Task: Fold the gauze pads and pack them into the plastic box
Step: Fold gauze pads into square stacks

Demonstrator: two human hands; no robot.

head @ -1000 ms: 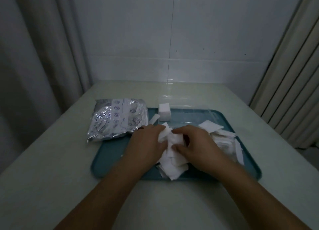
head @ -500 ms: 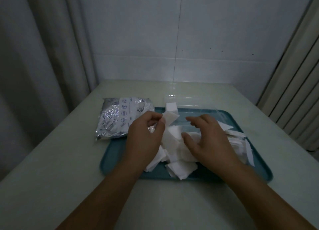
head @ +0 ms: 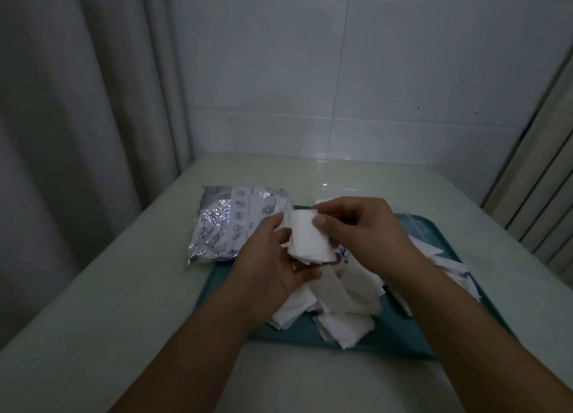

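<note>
Held a white gauze pad (head: 310,237) above the teal tray (head: 366,339), pinched between left hand (head: 273,267) and right hand (head: 359,226). Lay heaped below at 6 o'clock, loose gauze pads (head: 341,304); foil packet (head: 235,223) at 9 o'clock on the desk (head: 124,304).

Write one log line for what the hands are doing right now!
step: folding | left hand: holds gauze pad | right hand: pinches same pad | pad: lifted above tray | loose pads: on tray
</note>
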